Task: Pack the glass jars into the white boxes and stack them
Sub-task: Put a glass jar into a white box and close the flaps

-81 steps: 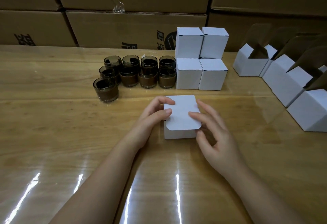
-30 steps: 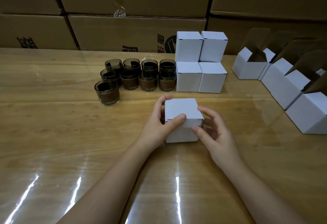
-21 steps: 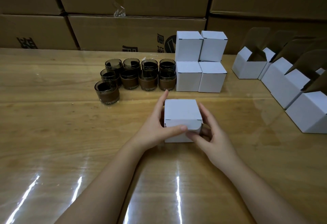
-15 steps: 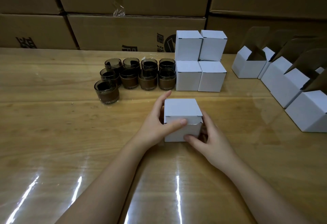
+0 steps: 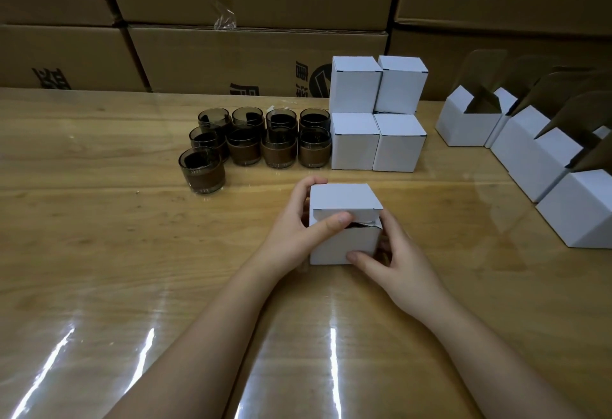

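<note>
Both hands grip a white box (image 5: 344, 219) at the middle of the surface (image 5: 99, 253), its lid flap not fully tucked.

The left hand (image 5: 291, 233) curls its fingers (image 5: 308, 185) round the box's 9 o'clock side, thumb pressing the front flap. The right hand (image 5: 397, 263) clasps the 3 o'clock side, thumb low on the front. A dark gap shows under the lid's right corner. From this box, the glass jars (image 5: 265, 143) stand at 11 o'clock, the stacked boxes (image 5: 377, 113) at 12 o'clock and the open boxes (image 5: 530, 153) at 2 o'clock.
</note>
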`<control>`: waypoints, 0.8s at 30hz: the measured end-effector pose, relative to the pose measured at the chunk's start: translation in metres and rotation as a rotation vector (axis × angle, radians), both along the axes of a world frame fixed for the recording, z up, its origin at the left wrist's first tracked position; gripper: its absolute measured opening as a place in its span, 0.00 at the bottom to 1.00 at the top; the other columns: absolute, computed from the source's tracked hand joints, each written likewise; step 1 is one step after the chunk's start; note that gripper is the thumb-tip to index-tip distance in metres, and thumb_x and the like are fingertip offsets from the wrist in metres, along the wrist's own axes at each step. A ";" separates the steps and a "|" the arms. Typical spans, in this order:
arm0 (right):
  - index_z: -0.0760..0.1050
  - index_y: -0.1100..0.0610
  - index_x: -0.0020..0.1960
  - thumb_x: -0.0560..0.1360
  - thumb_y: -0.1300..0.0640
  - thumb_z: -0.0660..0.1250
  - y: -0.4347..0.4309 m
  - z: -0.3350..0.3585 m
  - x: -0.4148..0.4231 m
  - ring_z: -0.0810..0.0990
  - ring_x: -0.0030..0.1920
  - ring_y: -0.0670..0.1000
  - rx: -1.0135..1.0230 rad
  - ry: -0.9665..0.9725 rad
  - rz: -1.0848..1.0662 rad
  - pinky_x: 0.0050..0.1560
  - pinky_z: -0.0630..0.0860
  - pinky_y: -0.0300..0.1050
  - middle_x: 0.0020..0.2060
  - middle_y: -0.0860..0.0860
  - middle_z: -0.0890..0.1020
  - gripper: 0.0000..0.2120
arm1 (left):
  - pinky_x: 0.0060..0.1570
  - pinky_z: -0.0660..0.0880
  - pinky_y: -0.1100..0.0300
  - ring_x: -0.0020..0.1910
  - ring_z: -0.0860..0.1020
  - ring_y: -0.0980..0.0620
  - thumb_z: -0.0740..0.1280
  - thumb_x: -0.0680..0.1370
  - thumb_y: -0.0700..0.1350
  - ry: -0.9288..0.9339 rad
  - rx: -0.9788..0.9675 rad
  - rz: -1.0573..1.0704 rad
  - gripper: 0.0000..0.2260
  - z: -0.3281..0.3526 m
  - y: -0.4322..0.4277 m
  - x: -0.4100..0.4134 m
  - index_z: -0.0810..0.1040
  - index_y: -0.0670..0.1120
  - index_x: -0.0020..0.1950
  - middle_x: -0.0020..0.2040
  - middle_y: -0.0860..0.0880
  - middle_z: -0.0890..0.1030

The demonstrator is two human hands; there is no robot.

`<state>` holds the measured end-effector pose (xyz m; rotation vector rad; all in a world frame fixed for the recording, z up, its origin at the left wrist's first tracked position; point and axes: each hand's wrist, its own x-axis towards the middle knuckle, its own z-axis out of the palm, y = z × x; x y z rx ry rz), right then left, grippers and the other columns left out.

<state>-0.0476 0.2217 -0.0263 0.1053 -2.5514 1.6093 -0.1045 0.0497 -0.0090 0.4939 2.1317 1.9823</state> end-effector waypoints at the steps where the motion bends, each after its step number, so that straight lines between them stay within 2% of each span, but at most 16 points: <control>1: 0.60 0.44 0.74 0.72 0.58 0.73 0.000 -0.001 -0.001 0.76 0.59 0.43 -0.002 0.003 0.000 0.58 0.75 0.41 0.63 0.45 0.74 0.36 | 0.51 0.77 0.54 0.58 0.77 0.47 0.73 0.62 0.63 -0.003 0.004 -0.005 0.28 0.000 0.000 0.000 0.68 0.64 0.59 0.58 0.49 0.76; 4: 0.60 0.42 0.73 0.71 0.59 0.73 0.000 -0.002 -0.001 0.76 0.59 0.43 -0.003 0.032 0.003 0.56 0.75 0.37 0.63 0.44 0.74 0.36 | 0.56 0.77 0.49 0.59 0.76 0.47 0.74 0.62 0.62 -0.005 0.000 -0.019 0.30 0.000 -0.002 0.001 0.68 0.63 0.61 0.59 0.49 0.75; 7: 0.55 0.32 0.70 0.71 0.62 0.72 -0.003 -0.003 0.001 0.76 0.58 0.40 -0.043 0.097 0.009 0.51 0.74 0.31 0.66 0.42 0.70 0.41 | 0.56 0.77 0.51 0.59 0.76 0.47 0.74 0.62 0.61 -0.003 0.010 -0.026 0.32 0.000 -0.002 0.001 0.67 0.60 0.63 0.60 0.50 0.75; 9: 0.54 0.31 0.69 0.72 0.64 0.72 -0.005 -0.002 0.004 0.76 0.59 0.39 -0.032 0.213 -0.010 0.51 0.75 0.31 0.68 0.44 0.67 0.42 | 0.55 0.76 0.52 0.60 0.76 0.46 0.74 0.62 0.60 -0.006 0.019 -0.030 0.32 0.000 -0.001 0.002 0.66 0.59 0.63 0.60 0.50 0.75; 11: 0.57 0.33 0.70 0.72 0.64 0.70 -0.006 0.000 0.007 0.73 0.63 0.40 0.051 0.394 -0.046 0.55 0.74 0.33 0.69 0.42 0.64 0.39 | 0.56 0.76 0.53 0.60 0.76 0.46 0.73 0.62 0.60 -0.011 0.026 -0.039 0.33 0.001 -0.001 0.002 0.66 0.59 0.64 0.60 0.50 0.74; 13: 0.62 0.38 0.70 0.72 0.62 0.68 -0.005 0.001 0.007 0.69 0.68 0.44 0.109 0.492 -0.041 0.60 0.74 0.42 0.70 0.43 0.64 0.33 | 0.55 0.76 0.55 0.60 0.76 0.47 0.73 0.61 0.59 -0.012 0.027 -0.048 0.33 0.001 -0.001 0.003 0.65 0.58 0.64 0.60 0.50 0.74; 16: 0.68 0.43 0.66 0.73 0.61 0.66 -0.004 0.002 0.007 0.68 0.69 0.46 0.111 0.488 -0.026 0.61 0.75 0.52 0.69 0.45 0.66 0.25 | 0.52 0.75 0.59 0.59 0.76 0.50 0.72 0.61 0.59 -0.009 0.025 -0.059 0.33 0.003 -0.002 0.004 0.65 0.59 0.63 0.59 0.52 0.74; 21: 0.70 0.43 0.62 0.74 0.61 0.65 -0.004 0.003 0.007 0.69 0.67 0.43 0.109 0.457 -0.027 0.59 0.75 0.46 0.68 0.46 0.67 0.20 | 0.53 0.75 0.60 0.60 0.74 0.52 0.73 0.62 0.59 0.004 0.017 -0.084 0.34 0.000 -0.004 0.002 0.64 0.60 0.64 0.61 0.52 0.72; 24: 0.70 0.42 0.62 0.74 0.60 0.64 -0.004 0.004 0.007 0.68 0.67 0.42 0.112 0.435 -0.027 0.60 0.75 0.46 0.67 0.44 0.67 0.20 | 0.50 0.73 0.65 0.57 0.75 0.59 0.69 0.65 0.61 0.028 0.019 -0.097 0.31 -0.003 -0.006 0.000 0.64 0.59 0.65 0.60 0.56 0.73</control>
